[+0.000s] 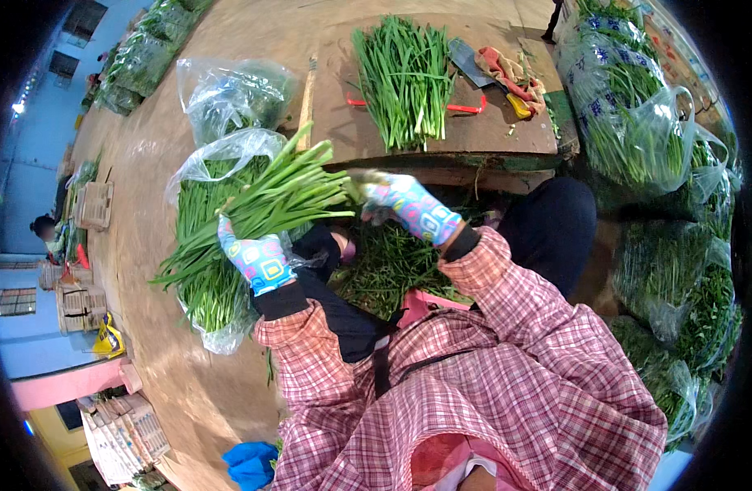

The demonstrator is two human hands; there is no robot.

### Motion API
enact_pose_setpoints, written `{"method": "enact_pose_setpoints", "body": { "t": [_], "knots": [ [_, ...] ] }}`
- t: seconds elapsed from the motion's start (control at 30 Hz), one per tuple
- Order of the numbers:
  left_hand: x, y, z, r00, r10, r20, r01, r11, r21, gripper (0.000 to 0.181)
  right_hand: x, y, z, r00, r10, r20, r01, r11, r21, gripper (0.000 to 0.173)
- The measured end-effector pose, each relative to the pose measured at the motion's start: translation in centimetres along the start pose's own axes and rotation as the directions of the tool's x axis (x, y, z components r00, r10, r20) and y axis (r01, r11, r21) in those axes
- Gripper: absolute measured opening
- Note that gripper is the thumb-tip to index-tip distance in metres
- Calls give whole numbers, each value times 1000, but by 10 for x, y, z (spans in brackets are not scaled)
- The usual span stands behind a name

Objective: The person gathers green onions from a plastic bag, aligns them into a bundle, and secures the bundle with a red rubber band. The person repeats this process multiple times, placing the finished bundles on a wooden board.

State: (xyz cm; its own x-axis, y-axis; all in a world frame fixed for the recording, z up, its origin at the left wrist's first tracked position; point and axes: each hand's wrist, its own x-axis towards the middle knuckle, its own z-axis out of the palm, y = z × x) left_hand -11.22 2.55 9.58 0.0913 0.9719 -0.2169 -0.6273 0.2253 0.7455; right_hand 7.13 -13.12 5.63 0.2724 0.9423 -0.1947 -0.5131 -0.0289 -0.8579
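My left hand [256, 255], in a patterned blue glove, is closed round a bunch of long green leafy stalks [277, 190], their pale ends turned to the right. Beneath the bunch, a plastic bag [219, 340] holds more of the same greens. My right hand [394, 199], gloved alike, is at the cut ends; its fingers are blurred, and whether they grip anything cannot be told. On the low wooden board [504, 138] ahead, another bundle of green stalks [406, 80] lies across a red strap [468, 108]. A wide-bladed knife [471, 63] with a yellow handle lies beside a cloth [504, 70].
Filled clear bags of greens [627, 110] line the right side. Another plastic bag [241, 92] stands beyond my left hand. Loose leaves [388, 270] cover the floor between my knees. Plastic crates [93, 205] and a person [47, 233] are at the far left; a blue bag [250, 464] lies below.
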Motion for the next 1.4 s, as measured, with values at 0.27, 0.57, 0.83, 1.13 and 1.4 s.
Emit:
{"method": "enact_pose_setpoints", "body": {
  "t": [0.27, 0.57, 0.83, 1.13, 1.4],
  "knots": [
    [29, 4, -28, 993, 41, 109, -23, 987, -161, 25, 5, 4, -34, 998, 10, -60, -13, 998, -55, 23],
    [20, 4, -19, 990, -1, 144, 33, 975, -219, 17, 7, -6, -19, 994, -28, -106, 29, 1000, 11, 17],
    [15, -4, -23, 974, 22, 224, 47, 953, -298, 18, 28, 4, -3, 946, -296, 129, 316, 763, -564, 40],
    [29, -10, -47, 887, 40, 460, 132, 932, -337, 29, 19, 10, 26, 975, -216, -48, 215, 976, -40, 30],
    [18, 6, -29, 937, -7, 350, 136, 929, -345, 24, 8, 10, 17, 959, -219, -179, 264, 923, 281, 21]
  ]
}}
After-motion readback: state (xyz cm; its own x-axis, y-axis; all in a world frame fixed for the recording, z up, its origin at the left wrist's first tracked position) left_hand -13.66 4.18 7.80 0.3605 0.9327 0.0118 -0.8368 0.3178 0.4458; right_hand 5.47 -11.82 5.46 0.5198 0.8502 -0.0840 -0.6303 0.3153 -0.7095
